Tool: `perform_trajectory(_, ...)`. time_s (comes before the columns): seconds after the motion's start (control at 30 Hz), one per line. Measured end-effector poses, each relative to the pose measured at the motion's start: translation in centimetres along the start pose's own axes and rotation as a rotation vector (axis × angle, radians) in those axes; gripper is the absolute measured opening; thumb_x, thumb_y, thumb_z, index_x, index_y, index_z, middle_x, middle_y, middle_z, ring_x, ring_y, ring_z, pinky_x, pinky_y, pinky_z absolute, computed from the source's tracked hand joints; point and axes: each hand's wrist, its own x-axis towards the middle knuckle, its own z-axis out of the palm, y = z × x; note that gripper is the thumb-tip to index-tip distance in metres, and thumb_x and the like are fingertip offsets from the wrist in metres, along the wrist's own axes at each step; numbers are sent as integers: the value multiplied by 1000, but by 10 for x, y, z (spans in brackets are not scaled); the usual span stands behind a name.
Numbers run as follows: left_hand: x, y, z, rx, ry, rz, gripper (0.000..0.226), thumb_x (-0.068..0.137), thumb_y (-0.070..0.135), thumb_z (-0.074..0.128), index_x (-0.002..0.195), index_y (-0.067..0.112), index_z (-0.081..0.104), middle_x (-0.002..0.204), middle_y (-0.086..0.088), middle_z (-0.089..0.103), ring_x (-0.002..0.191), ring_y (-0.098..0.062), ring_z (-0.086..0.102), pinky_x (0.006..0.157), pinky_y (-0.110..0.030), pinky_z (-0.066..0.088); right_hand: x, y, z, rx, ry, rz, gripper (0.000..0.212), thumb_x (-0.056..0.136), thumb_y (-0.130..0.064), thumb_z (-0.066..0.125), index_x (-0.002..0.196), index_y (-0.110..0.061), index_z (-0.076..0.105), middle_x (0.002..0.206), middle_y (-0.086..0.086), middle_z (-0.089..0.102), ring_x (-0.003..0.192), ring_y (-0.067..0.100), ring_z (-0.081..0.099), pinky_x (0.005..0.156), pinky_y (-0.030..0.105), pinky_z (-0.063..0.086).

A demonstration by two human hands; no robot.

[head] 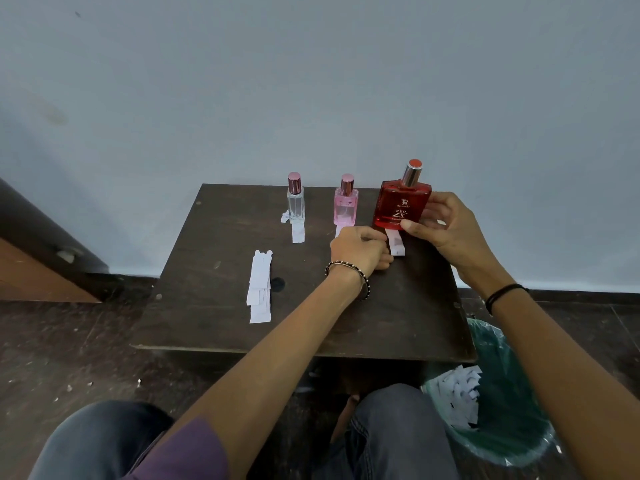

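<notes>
Right hand (446, 230) grips the red perfume bottle (401, 202) at the back right of the bench (207, 334): thumb on the labelled front low down, fingers (441, 206) curled round the right side and back. Bottle is upright with a slight tilt, silver cap with red top still on; cannot tell if its base touches the bench. A white paper strip (396, 242) lies right under and in front of the bottle. Left hand (360, 251) is low on the bench just left of that strip, fingers curled in, tips against the strip's left edge; cannot tell if it is a real pinch, as the back of the hand hides it. Pink bottle (345, 206) stands just left of the red one, clear bottle (296, 202) further left, both capped, each with a strip at its foot. A stack of spare strips (259, 285) lies mid-left on the bench, well apart from both hands. Green-lined bin (512, 427) sits on the floor by the bench's near right corner, with white paper scraps (457, 386) inside.
</notes>
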Motion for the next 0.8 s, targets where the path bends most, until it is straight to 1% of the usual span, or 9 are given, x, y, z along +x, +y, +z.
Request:
perform_trajectory(0.13, -14, -5, -10, 10, 22, -1, 18, 93, -5, 58, 90, 7, 72, 74, -10, 71, 59, -14, 71, 55, -20, 61, -21, 0, 2, -91, 139, 56, 63, 79, -23, 88, 132, -18, 55, 132, -1, 65, 116, 16, 64, 95, 28, 52)
perform_trajectory(0.2, -22, -6, -16, 29, 33, 6, 17, 93, -4, 58, 90, 5, 72, 75, -11, 71, 58, -13, 70, 55, -19, 61, -31, 0, 3, -76, 203, 92, 58, 80, -21, 87, 129, -18, 55, 128, -2, 67, 112, 14, 65, 96, 31, 53)
perform_trajectory(0.27, -29, -8, -23, 32, 35, 19, 18, 94, -3, 58, 85, 6, 71, 75, -10, 71, 57, -12, 70, 54, -18, 61, -43, -1, 6, -70, 243, 112, 54, 81, -18, 86, 126, -18, 56, 121, -4, 68, 106, 11, 67, 95, 31, 54)
perform_trajectory(0.37, -40, -11, -37, 66, 38, 60, 26, 92, -1, 58, 74, 13, 69, 71, -7, 70, 54, -11, 69, 54, -20, 60, -58, -5, 15, -93, 268, 116, 45, 82, -16, 84, 119, -19, 58, 107, -7, 70, 95, 7, 68, 88, 27, 56)
perform_trajectory(0.5, -50, -15, -63, 229, 125, 160, 20, 89, 10, 59, 78, 15, 75, 72, -3, 75, 49, -7, 63, 52, -20, 55, -70, -13, 38, -161, 191, 73, 37, 84, -19, 83, 114, -20, 61, 103, -6, 71, 93, 7, 68, 82, 20, 53)
perform_trajectory(0.63, -53, -14, -98, 402, 243, 281, 19, 91, 18, 61, 85, 14, 78, 81, 0, 78, 75, -14, 68, 70, -12, 49, -74, -22, 65, -226, 75, -8, 33, 84, -16, 82, 111, -19, 63, 100, -8, 72, 90, 4, 68, 76, 12, 51)
perform_trajectory(0.7, -51, -13, -114, 471, 319, 281, 19, 92, 24, 59, 88, 20, 77, 83, 5, 75, 84, -17, 68, 74, -23, 52, -73, -26, 78, -259, 32, -45, 31, 85, -13, 81, 110, -18, 64, 99, -8, 72, 89, 2, 68, 73, 7, 51)
perform_trajectory(0.73, -49, -12, -121, 507, 368, 275, 19, 92, 26, 58, 89, 23, 76, 83, 9, 72, 86, -17, 65, 72, -27, 52, -71, -27, 84, -281, 14, -60, 30, 86, -12, 80, 111, -17, 64, 99, -8, 72, 90, 1, 68, 73, 5, 50)
perform_trajectory(0.8, -43, -13, -134, 589, 456, 281, 19, 93, 29, 56, 91, 27, 75, 85, 12, 68, 84, -17, 62, 68, -28, 46, -69, -30, 95, -321, -9, -95, 28, 89, -9, 77, 112, -15, 63, 99, -7, 71, 91, 1, 67, 73, 3, 49)
